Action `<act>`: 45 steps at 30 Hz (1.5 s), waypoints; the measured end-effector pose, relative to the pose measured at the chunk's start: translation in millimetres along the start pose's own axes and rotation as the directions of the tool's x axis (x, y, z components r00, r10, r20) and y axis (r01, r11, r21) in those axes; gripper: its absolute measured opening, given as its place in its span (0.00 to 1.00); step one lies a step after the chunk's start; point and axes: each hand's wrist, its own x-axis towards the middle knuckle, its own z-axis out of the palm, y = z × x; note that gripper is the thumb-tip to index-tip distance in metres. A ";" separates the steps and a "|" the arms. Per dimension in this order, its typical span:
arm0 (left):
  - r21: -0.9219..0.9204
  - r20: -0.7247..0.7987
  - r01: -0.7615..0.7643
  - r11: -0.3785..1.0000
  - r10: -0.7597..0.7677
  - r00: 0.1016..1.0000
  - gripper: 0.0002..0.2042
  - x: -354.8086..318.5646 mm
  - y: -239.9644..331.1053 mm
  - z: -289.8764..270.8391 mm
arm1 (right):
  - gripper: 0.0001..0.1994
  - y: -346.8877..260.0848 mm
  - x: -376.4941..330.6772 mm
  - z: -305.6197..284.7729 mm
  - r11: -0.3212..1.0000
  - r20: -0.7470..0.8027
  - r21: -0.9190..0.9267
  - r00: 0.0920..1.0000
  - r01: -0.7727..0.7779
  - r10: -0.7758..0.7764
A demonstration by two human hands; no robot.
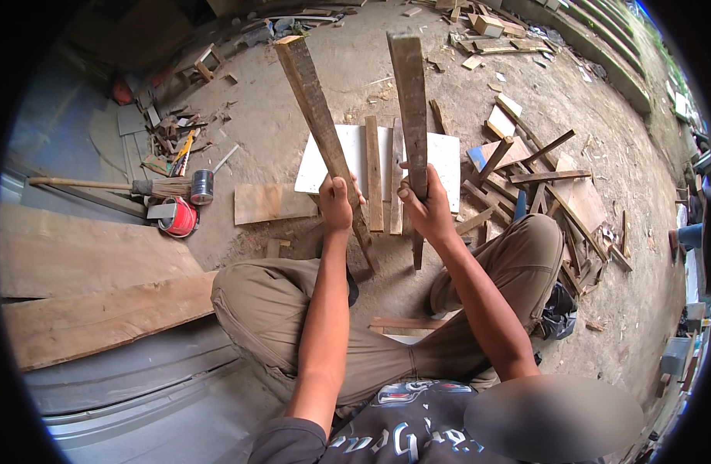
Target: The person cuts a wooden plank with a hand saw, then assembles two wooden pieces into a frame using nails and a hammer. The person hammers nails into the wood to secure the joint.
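My left hand (pixel 337 205) is closed round a long wooden strip (pixel 313 97). It stands raised in front of me and leans to the left at its top. In my right hand (pixel 430 209) is a second wooden strip (pixel 409 93), held nearly upright beside the first, tops apart. Beyond my hands a white board (pixel 444 158) lies low in front of my crossed legs. Two shorter wooden slats, a left one (pixel 373 155) and a right one (pixel 397 151), rest across it side by side. Their near ends reach past the board's edge.
Scrap wood (pixel 552 176) lies heaped at the right. A flat wooden piece (pixel 270 203) is left of the board. Farther left are a red bucket (pixel 181 223), a tin can (pixel 202 187) and a broom (pixel 85 183). Wide planks (pixel 92 251) lie near my left knee.
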 end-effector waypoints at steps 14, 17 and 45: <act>-0.192 0.270 -0.065 0.979 0.117 0.956 0.22 16.8 98.3 21.0 | 0.17 -19.2 1.6 26.3 0.991 0.129 -0.011 0.983 0.132 -0.129; -0.214 0.288 -0.065 0.975 0.127 0.949 0.21 16.7 107.2 29.6 | 0.22 -29.4 0.9 34.0 0.988 0.151 0.042 0.977 0.146 -0.150; 0.080 0.125 0.216 0.973 -0.224 0.966 0.23 16.1 119.4 -19.8 | 0.29 104.2 71.9 52.7 0.659 -0.070 -0.646 0.890 -0.385 0.451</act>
